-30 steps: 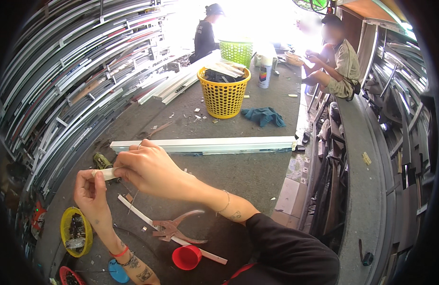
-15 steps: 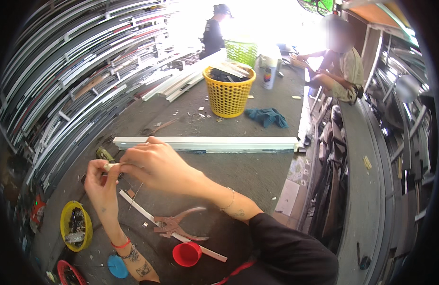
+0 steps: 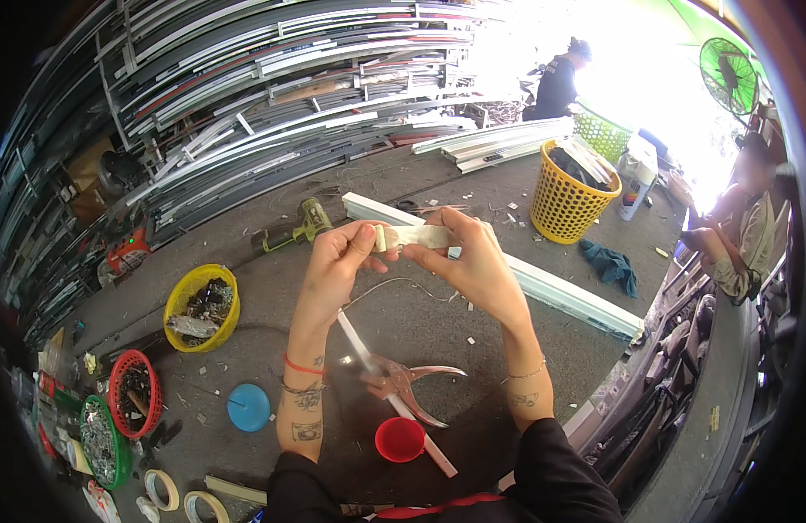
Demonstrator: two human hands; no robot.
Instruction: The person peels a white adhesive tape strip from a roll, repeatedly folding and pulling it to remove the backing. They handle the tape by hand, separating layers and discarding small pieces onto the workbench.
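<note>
Between my two raised hands a short, flat cream-coloured strip (image 3: 425, 235) is stretched; it looks like tape, but its kind is unclear. My left hand (image 3: 338, 253) pinches its rolled or folded end between thumb and fingers. The other end is gripped by my right hand (image 3: 481, 266), thumb below and fingers over it. Behind the hands lies a long white profile bar (image 3: 568, 296), partly hidden by them. A yellow-green cordless drill (image 3: 311, 218) rests just beyond my left hand. Below them, reddish hand pliers (image 3: 399, 383) lie across a thin white strip (image 3: 438, 455).
A red cup (image 3: 399, 439) and blue disc (image 3: 249, 407) sit near me. Yellow (image 3: 232, 322), red (image 3: 157, 397) and green (image 3: 124, 449) baskets of small parts stand left, by tape rolls (image 3: 162, 490). Farther right are a tall yellow basket (image 3: 573, 209), a blue cloth (image 3: 610, 268) and two people.
My view has swung left, so the bench's left side shows more. My right hand has drawn away from the left, and the cream strip now shows stretched between them.
</note>
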